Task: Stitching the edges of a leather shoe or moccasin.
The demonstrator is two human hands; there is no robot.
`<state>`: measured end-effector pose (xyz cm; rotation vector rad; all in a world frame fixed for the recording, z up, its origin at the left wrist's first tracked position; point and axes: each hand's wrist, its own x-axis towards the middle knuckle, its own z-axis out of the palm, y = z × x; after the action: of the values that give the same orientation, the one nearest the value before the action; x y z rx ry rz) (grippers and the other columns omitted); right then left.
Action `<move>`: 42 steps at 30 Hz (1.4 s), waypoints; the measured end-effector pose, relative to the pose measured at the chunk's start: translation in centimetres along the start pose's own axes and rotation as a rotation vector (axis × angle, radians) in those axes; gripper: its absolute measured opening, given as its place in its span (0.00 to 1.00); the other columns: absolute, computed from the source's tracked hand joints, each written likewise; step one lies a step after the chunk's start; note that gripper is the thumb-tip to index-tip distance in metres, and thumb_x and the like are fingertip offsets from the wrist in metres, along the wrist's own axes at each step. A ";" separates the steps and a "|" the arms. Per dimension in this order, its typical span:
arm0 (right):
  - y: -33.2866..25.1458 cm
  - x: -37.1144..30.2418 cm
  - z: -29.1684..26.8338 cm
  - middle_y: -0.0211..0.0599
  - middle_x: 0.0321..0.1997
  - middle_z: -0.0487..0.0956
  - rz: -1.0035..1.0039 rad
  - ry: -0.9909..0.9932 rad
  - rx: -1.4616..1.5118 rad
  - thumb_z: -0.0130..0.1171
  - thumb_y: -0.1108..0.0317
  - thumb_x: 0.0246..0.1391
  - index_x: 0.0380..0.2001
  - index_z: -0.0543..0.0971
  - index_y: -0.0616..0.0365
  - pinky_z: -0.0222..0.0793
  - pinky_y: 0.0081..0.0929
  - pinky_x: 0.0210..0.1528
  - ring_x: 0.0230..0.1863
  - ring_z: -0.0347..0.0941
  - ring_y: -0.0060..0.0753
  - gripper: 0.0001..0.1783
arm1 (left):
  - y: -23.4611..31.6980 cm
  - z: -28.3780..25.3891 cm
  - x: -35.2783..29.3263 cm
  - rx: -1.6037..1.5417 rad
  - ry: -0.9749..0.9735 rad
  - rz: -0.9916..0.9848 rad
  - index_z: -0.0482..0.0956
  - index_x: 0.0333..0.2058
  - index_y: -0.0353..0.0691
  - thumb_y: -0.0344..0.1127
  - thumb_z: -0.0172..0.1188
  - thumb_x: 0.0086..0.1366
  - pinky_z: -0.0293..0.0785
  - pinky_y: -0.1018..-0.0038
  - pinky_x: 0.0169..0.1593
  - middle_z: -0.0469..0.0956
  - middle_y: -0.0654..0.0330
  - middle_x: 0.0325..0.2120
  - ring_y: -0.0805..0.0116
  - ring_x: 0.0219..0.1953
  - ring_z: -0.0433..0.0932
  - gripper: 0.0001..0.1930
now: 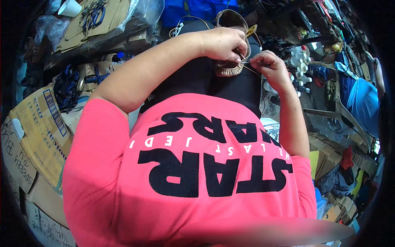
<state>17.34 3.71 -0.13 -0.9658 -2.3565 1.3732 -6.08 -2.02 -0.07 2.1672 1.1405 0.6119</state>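
A tan-brown moccasin-style shoe (228, 72) rests on my dark-trousered lap, its puckered, stitched toe toward me and its opening away. My left hand (225, 44) is closed on the shoe's upper, with its fingertips curled in at the opening. Just to the right, my right hand (269, 68) pinches a thin, pale needle-like piece (245, 62), which reaches to the shoe's edge by the left fingertips. A thin light thread (252, 71) runs beside it. My left fingers and forearm hide part of the shoe.
Cardboard sheets bearing dark-handled scissors (98, 17) and a white cup (70, 8) lie at the far left. Cardboard boxes (39, 136) crowd the left side. Several small white bottles (301, 66) stand right of my right hand, near a blue cloth (364, 101).
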 end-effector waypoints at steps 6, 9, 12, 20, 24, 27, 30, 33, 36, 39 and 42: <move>-0.4 -0.4 0.5 0.30 0.32 0.77 -0.031 -0.038 -0.030 0.61 0.82 0.42 0.31 0.82 0.58 0.69 0.22 0.42 0.38 0.73 0.24 0.11 | -1.3 0.6 0.5 -0.158 -0.113 0.010 0.81 0.33 0.40 0.36 0.64 0.55 0.69 0.69 0.47 0.74 0.59 0.32 0.63 0.41 0.74 0.08; -0.3 -0.8 1.3 0.30 0.30 0.76 -0.082 -0.012 -0.056 0.61 0.82 0.43 0.31 0.82 0.59 0.68 0.21 0.42 0.37 0.72 0.24 0.11 | -1.6 0.8 0.4 -0.249 -0.135 -0.025 0.82 0.35 0.41 0.34 0.63 0.56 0.68 0.72 0.47 0.73 0.60 0.31 0.65 0.42 0.73 0.08; -0.5 -1.7 2.2 0.31 0.30 0.76 -0.107 0.067 -0.073 0.62 0.81 0.43 0.32 0.82 0.57 0.68 0.22 0.39 0.36 0.72 0.25 0.10 | -1.3 0.1 0.4 -0.288 -0.201 -0.068 0.83 0.39 0.42 0.33 0.62 0.58 0.66 0.73 0.47 0.72 0.61 0.29 0.66 0.40 0.71 0.10; -2.1 -3.0 2.7 0.36 0.30 0.74 -0.161 0.109 -0.392 0.60 0.77 0.45 0.33 0.83 0.49 0.67 0.34 0.38 0.34 0.72 0.41 0.12 | -0.6 -0.2 0.5 -0.172 -0.327 -0.111 0.83 0.43 0.48 0.34 0.61 0.58 0.64 0.71 0.41 0.68 0.60 0.26 0.66 0.35 0.68 0.13; -5.5 -2.3 2.3 0.38 0.30 0.75 -0.203 0.014 -0.664 0.57 0.76 0.45 0.33 0.82 0.49 0.65 0.36 0.41 0.36 0.71 0.44 0.12 | -1.1 0.1 0.4 -0.144 -0.340 -0.072 0.83 0.42 0.49 0.33 0.62 0.57 0.65 0.71 0.40 0.69 0.60 0.26 0.65 0.35 0.69 0.13; -6.0 -1.4 2.3 0.41 0.30 0.75 -0.210 -0.132 -0.854 0.55 0.75 0.46 0.32 0.82 0.49 0.65 0.36 0.43 0.37 0.73 0.44 0.11 | -1.5 0.7 0.6 -0.112 -0.304 0.009 0.84 0.40 0.48 0.31 0.64 0.53 0.67 0.70 0.40 0.71 0.59 0.28 0.63 0.35 0.71 0.14; -5.3 -0.8 3.0 0.43 0.29 0.76 -0.148 -0.086 -0.705 0.57 0.73 0.47 0.31 0.81 0.53 0.69 0.39 0.40 0.33 0.74 0.48 0.07 | -2.0 1.5 0.8 -0.108 -0.163 -0.002 0.84 0.34 0.44 0.32 0.67 0.49 0.70 0.68 0.39 0.74 0.58 0.29 0.60 0.34 0.74 0.11; -4.0 -0.9 3.3 0.44 0.29 0.76 -0.055 0.009 -0.457 0.61 0.70 0.46 0.31 0.81 0.56 0.70 0.37 0.37 0.33 0.75 0.49 0.06 | -1.4 1.7 0.0 -0.038 0.034 0.017 0.80 0.36 0.43 0.33 0.68 0.47 0.73 0.65 0.40 0.74 0.56 0.35 0.57 0.36 0.77 0.15; -2.3 -2.0 2.5 0.34 0.24 0.75 0.079 0.021 -0.176 0.63 0.65 0.49 0.31 0.81 0.60 0.69 0.29 0.34 0.29 0.74 0.33 0.09 | 1.8 2.1 -3.5 0.167 0.355 -0.177 0.72 0.46 0.43 0.35 0.68 0.48 0.73 0.61 0.46 0.71 0.54 0.45 0.49 0.43 0.75 0.25; -1.5 -4.8 -2.0 0.25 0.24 0.72 0.407 -0.076 0.458 0.60 0.62 0.55 0.29 0.80 0.58 0.64 0.20 0.33 0.27 0.67 0.21 0.11 | 2.5 0.1 -8.1 0.130 0.159 -0.242 0.74 0.47 0.39 0.38 0.65 0.53 0.74 0.61 0.45 0.77 0.52 0.39 0.53 0.41 0.78 0.22; -1.2 -9.1 -5.1 0.25 0.21 0.61 0.064 0.321 1.238 0.52 0.61 0.61 0.30 0.73 0.54 0.65 0.34 0.43 0.27 0.62 0.24 0.09 | 1.0 -3.7 -12.1 -0.230 -0.035 -0.372 0.77 0.40 0.35 0.38 0.61 0.58 0.73 0.69 0.42 0.79 0.55 0.34 0.64 0.37 0.78 0.15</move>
<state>26.26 0.83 4.53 -0.7308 -0.8801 2.0224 -14.17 -11.58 1.86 1.7090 1.3402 0.5074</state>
